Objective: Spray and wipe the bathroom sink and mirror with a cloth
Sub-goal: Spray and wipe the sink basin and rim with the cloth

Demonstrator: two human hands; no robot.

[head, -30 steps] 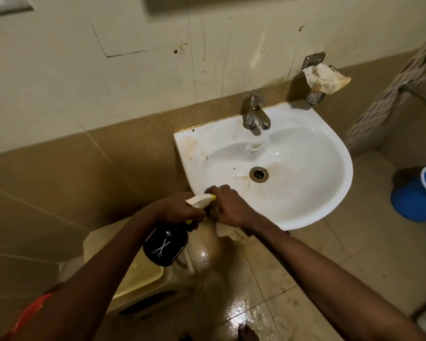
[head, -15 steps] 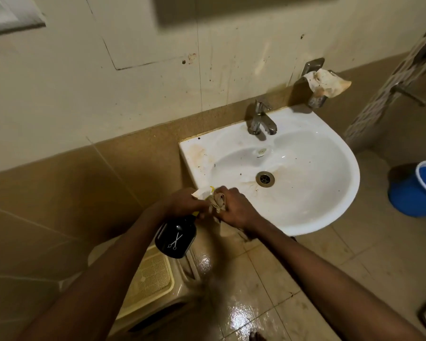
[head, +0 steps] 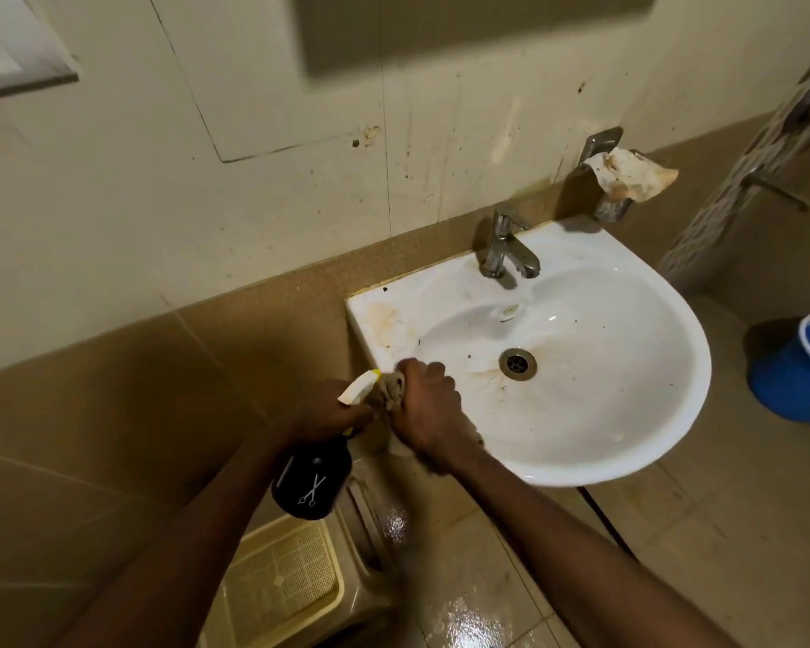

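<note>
A white, stained sink hangs on the wall, with a chrome tap at its back and a drain in the bowl. My left hand grips the neck of a black spray bottle whose white and yellow nozzle points toward the sink's front left corner. My right hand holds a bunched beige cloth right against the nozzle, at the sink's left front rim. A dark mirror edge shows at the top.
A soiled rag lies on a metal holder on the wall right of the tap. A blue bucket stands on the floor at right. A beige plastic stool sits below the bottle. The floor tiles are wet. A window frame is top left.
Both hands with bottle and cloth rose slightly, from below the sink's rim to level with its front left corner. The view tilted up, showing more wall.
</note>
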